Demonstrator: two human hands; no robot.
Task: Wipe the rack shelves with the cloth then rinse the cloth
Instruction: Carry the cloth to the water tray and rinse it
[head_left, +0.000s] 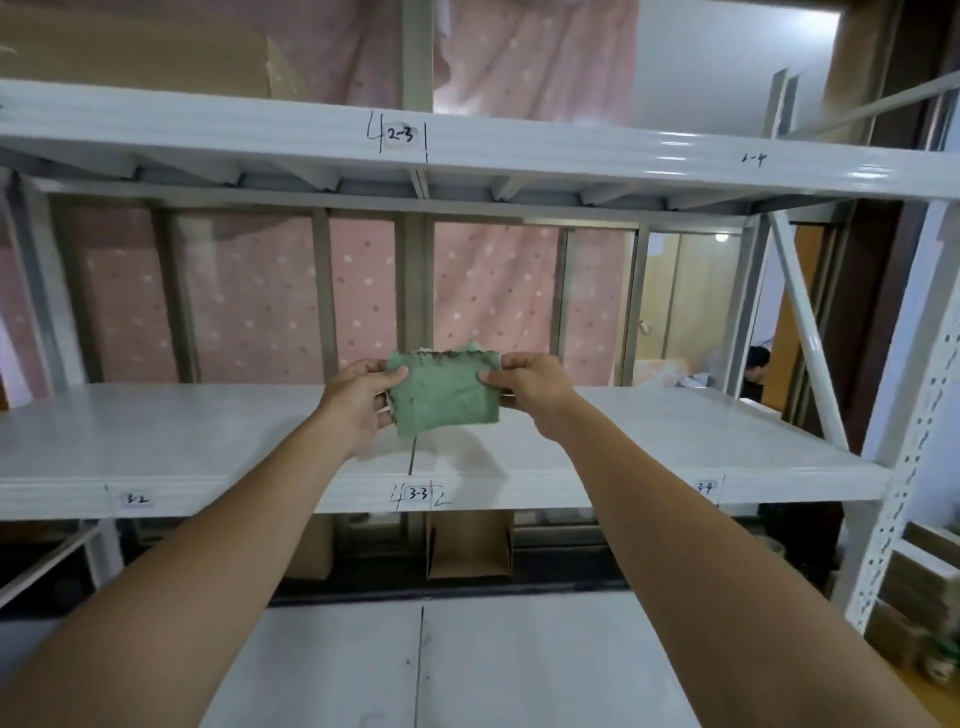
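A folded green cloth (445, 395) with dark dirt specks along its top edge hangs in the air above the middle white rack shelf (182, 436). My left hand (358, 402) pinches its left edge. At the other side my right hand (530, 384) pinches the right edge between thumb and fingers. The cloth is stretched flat between the two hands and casts a shadow on the shelf below. The shelf front carries labels 3-2, 3-3 and 3-4.
An upper shelf (519, 145) marked 2-3 and 2-4 spans overhead. A lower shelf (519, 665) lies near me. Cardboard boxes (470, 545) stand under the middle shelf. A white perforated post (904, 467) rises at the right. A person (756, 374) sits beyond the rack.
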